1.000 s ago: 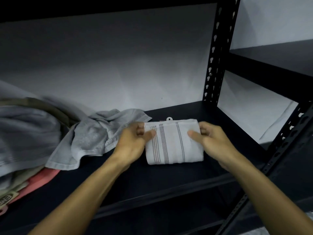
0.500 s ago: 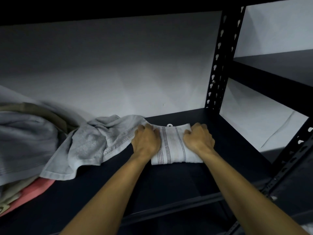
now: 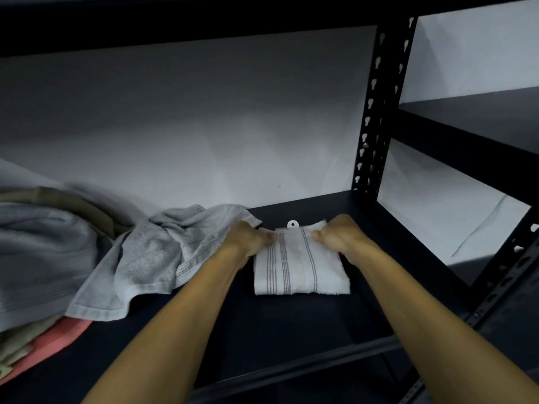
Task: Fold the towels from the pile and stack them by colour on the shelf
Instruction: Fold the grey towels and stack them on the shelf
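A folded white towel [image 3: 300, 266] with thin grey stripes lies flat on the black shelf [image 3: 291, 330], right of centre, a small white tag at its far edge. My left hand [image 3: 250, 239] holds its far left corner, fingers curled onto the cloth. My right hand [image 3: 338, 236] holds the far right corner the same way. The pile of unfolded towels [image 3: 43, 249] sits at the left, with a loose grey towel [image 3: 163, 258] spilling toward my left hand.
A pink towel [image 3: 55, 342] and beige cloth lie under the pile at the left edge. A black perforated upright [image 3: 376, 112] stands at the back right. Beyond it a second black shelf unit [image 3: 481, 135] runs along the right. A pale wall closes the back.
Both hands moved from the towel's sides to its far corners, and the folded towel slid a little further back on the shelf.
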`<state>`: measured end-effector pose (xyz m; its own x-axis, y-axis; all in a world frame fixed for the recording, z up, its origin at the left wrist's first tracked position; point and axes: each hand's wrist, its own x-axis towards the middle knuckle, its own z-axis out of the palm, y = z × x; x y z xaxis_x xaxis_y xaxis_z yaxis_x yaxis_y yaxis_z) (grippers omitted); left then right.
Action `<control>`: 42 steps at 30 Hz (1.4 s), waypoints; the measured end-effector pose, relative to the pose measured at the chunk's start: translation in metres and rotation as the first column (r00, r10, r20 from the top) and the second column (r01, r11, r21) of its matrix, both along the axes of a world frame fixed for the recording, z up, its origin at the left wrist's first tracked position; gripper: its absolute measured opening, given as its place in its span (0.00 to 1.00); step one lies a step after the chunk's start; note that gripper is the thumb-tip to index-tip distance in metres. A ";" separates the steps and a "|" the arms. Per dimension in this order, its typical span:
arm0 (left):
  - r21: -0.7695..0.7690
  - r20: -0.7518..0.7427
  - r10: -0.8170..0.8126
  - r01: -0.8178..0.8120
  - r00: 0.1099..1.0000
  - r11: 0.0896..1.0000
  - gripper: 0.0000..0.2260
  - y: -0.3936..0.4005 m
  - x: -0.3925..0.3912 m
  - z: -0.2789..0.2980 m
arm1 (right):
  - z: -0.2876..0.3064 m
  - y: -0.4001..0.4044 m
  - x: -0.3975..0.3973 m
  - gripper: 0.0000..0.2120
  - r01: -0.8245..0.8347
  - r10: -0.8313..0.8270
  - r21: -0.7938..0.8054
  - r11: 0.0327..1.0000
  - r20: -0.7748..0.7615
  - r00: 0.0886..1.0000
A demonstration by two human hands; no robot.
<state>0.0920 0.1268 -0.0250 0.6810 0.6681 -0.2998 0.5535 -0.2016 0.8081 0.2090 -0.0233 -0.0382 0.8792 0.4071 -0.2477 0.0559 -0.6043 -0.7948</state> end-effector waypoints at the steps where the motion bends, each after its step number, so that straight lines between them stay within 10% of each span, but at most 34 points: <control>1: -0.034 0.036 0.000 0.001 0.999 0.999 0.10 0.000 -0.003 0.000 | -0.001 -0.004 -0.001 0.11 -0.014 0.013 0.048 0.999 0.017 1.000; 7: 0.125 0.363 -0.100 0.058 0.927 0.990 0.08 -0.004 -0.019 0.000 | 0.006 -0.038 -0.012 0.02 -0.151 0.078 0.368 0.918 0.205 0.976; 12: 0.482 0.428 -0.320 0.086 0.845 0.872 0.15 -0.002 -0.032 0.023 | 0.028 -0.057 -0.012 0.07 -0.335 0.076 0.306 0.891 0.628 0.775; 19: 0.983 0.077 -0.728 0.071 0.682 0.171 0.13 -0.004 -0.081 0.007 | 0.007 -0.094 -0.044 0.12 -0.419 0.236 -0.119 0.900 0.942 0.239; 23: 0.954 -0.211 -0.755 0.300 0.621 -0.020 0.12 -0.015 -0.132 -0.036 | -0.030 -0.114 -0.078 0.12 -0.520 0.478 -0.319 0.793 0.854 0.206; 29: 0.874 -0.303 -0.744 0.486 0.596 0.033 0.19 -0.027 -0.153 -0.037 | -0.030 -0.127 -0.083 0.13 -0.581 0.658 -0.378 0.721 0.636 0.403; 35: 0.877 -0.014 -0.638 0.316 0.770 0.362 0.22 -0.022 -0.127 -0.020 | -0.007 -0.102 -0.084 0.10 -0.494 0.476 -0.164 0.854 0.629 0.614; 42: 0.669 -0.403 -0.514 0.627 0.757 0.399 0.28 -0.035 -0.076 -0.027 | -0.020 -0.045 -0.081 0.27 -0.484 0.702 -0.522 0.702 0.391 0.596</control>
<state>0.0157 0.0916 -0.0519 0.9894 0.1442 -0.0144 0.1447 -0.9786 0.1460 0.1278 -0.0686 -0.0582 0.4856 0.8724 -0.0566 0.8352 -0.4821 -0.2646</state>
